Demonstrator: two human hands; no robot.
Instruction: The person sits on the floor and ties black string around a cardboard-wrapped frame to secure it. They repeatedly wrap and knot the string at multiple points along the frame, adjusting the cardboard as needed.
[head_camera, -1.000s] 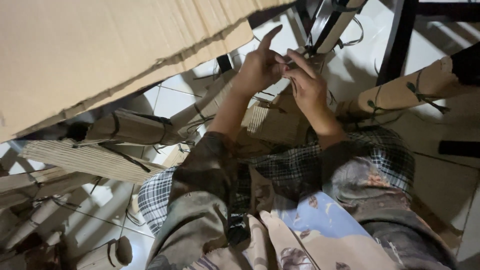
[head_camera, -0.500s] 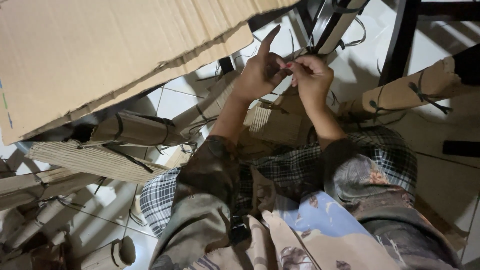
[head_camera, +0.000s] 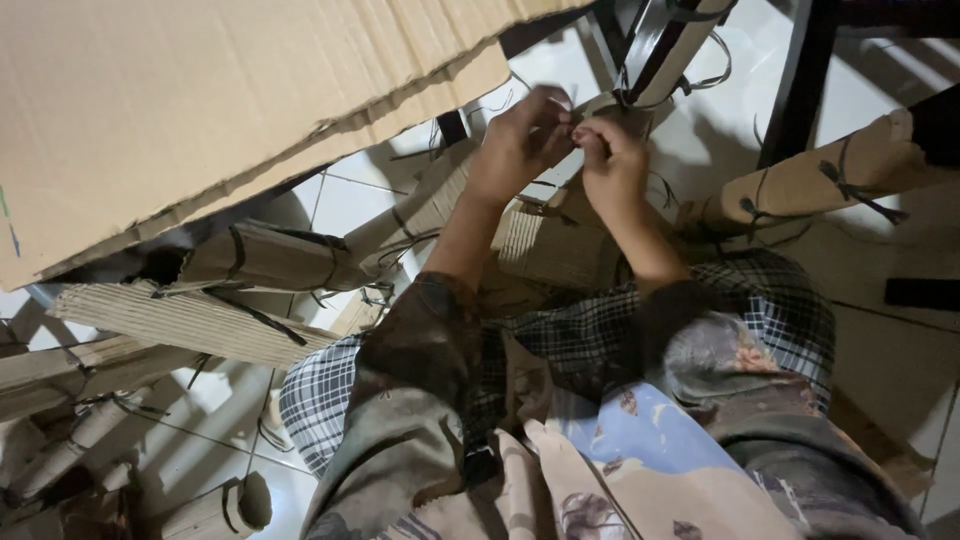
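Both hands, left hand (head_camera: 520, 145) and right hand (head_camera: 610, 165), met fingers pinched on what seemed a thin dark tie around a rolled brown cardboard bundle (head_camera: 560, 215) above the lap; pulled crookedly, that tie might have slipped off.

I see the left hand (head_camera: 520, 140) and the right hand (head_camera: 608, 160) touching each other at the fingertips near the top middle, above a ridged cardboard piece (head_camera: 550, 245) that lies just before the lap. A big cardboard sheet (head_camera: 200, 110) fills the upper left, and under its lower edge a tied cardboard roll (head_camera: 270, 258) rests on the floor (head_camera: 345, 200), with a flat corrugated strip (head_camera: 190, 325) just in front of it and more rolls (head_camera: 70, 450) at the far lower left. Off to the right, well apart from the hands, lies another tied roll (head_camera: 830, 175), with a dark upright post (head_camera: 795, 80) standing behind it.
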